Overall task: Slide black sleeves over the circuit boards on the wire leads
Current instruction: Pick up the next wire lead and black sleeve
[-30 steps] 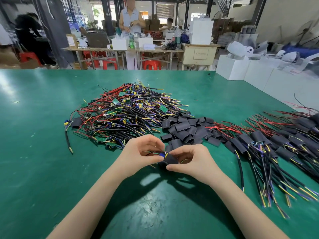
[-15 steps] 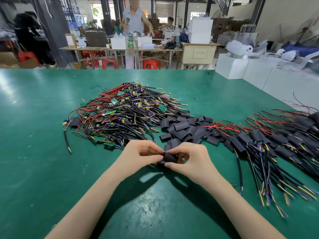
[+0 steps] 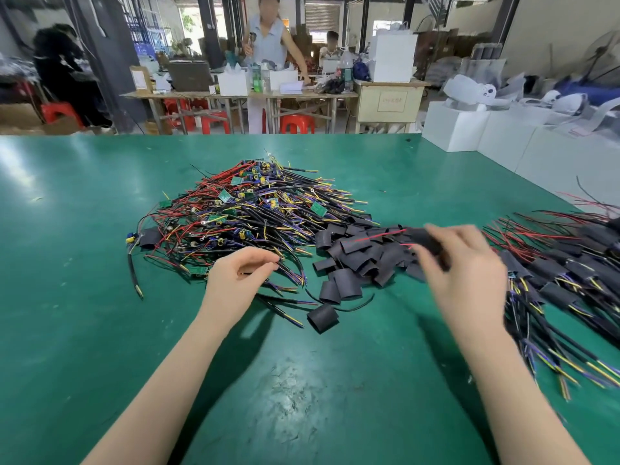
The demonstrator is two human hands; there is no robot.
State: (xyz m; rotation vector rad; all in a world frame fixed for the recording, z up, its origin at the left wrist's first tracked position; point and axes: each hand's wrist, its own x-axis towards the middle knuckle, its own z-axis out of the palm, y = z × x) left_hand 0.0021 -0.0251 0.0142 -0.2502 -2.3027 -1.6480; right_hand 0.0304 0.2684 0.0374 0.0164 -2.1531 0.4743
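Note:
A heap of unsleeved wire leads (image 3: 255,213) with small green circuit boards lies at the centre of the green table (image 3: 84,297). Just right of it is a pile of loose black sleeves (image 3: 355,260), with one sleeve (image 3: 322,317) lying apart in front. My right hand (image 3: 463,263), blurred by motion, grips a sleeved lead (image 3: 424,238) whose red wires trail to the left. It hovers between the sleeve pile and the finished sleeved leads (image 3: 563,273) at the right. My left hand (image 3: 241,276) is at the heap's near edge, thumb and forefinger pinching a thin black wire.
White boxes (image 3: 503,135) line the table's far right edge. Beyond the table, a person (image 3: 268,45) stands at a cluttered workbench (image 3: 235,95) with red stools under it. A black cable (image 3: 134,276) lies left of the heap.
My hands have parted. The right hand has carried the sleeved lead off to the right, towards the finished leads. The left hand has moved to the heap's edge.

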